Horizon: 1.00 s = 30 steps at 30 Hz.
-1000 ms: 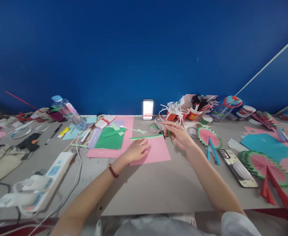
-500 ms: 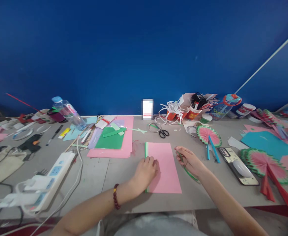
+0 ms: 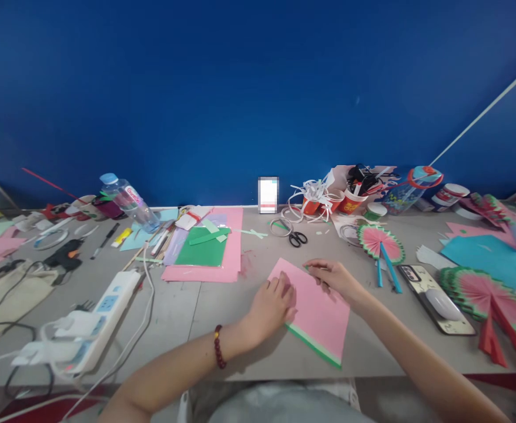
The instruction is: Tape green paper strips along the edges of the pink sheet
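Note:
A sheet of pink paper (image 3: 322, 314) lies slanted on the table in front of me, with a green strip (image 3: 313, 345) along its lower left edge. My left hand (image 3: 272, 308) rests on the paper's left side, its bent fingers slightly apart on the sheet. Over the upper right part of the sheet is my right hand (image 3: 332, 282), fingers pinched together on a thin green strip of paper (image 3: 306, 268). Only a small tip of that strip shows; the hand hides the rest.
Black scissors (image 3: 298, 238) and a ring of tape (image 3: 281, 227) lie beyond the sheet. Pink and green papers (image 3: 205, 249) are stacked to the left, beside a power strip (image 3: 108, 311). Rightward are watermelon-coloured paper fans (image 3: 380, 241) and a phone (image 3: 421, 288) with a mouse (image 3: 443, 304) on it.
The pink sheet has turned counterclockwise, so its green edge now faces down toward me. My right hand has moved left over the sheet, and its green strip is mostly hidden now.

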{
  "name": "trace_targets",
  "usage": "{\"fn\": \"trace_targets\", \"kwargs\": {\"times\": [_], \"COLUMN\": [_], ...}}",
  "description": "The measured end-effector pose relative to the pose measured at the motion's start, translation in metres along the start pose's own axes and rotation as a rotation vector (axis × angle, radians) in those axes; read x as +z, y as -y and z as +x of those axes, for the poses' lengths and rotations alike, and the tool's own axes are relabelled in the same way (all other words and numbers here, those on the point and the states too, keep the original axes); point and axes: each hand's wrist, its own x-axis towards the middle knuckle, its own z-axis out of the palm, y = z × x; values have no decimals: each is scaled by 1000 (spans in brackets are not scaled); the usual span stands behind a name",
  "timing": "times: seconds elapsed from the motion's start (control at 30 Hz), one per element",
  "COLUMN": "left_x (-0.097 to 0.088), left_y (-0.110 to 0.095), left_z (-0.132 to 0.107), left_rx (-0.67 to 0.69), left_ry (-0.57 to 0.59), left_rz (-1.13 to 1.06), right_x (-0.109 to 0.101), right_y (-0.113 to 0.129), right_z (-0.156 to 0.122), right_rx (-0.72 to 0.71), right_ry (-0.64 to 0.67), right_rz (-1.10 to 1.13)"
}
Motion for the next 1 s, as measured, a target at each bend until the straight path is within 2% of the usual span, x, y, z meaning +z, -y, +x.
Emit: {"fn": "trace_targets", "kwargs": {"times": [0.1,0.2,0.33,0.5,0.63,0.8,1.0], "left_x": [-2,-3,-6,-13,-3,14,15], "left_y": [-13,-17,-9,2,-7,-21,-11], "left_z": [-6,-9,-14,-20,-24,-22,-20], "left_rx": [-36,-38,-4,104,77,38,85], "left_ry": [25,35,39,60,23,-70,-89], "left_rz": [3,-36,-114,-230,-228,-194,-304], "right_x": [2,10,24,45,57,61,67], "right_y": [8,13,13,16,24,32,33], "right_z": [1,5,17,27,27,33,43], "right_rx": [-72,-110,-190,-189,-169,-192,-187], "right_ry": [48,137,211,196,187,240,306], "right_rz": [-81,-144,-261,-327,-419,-576,-636]}}
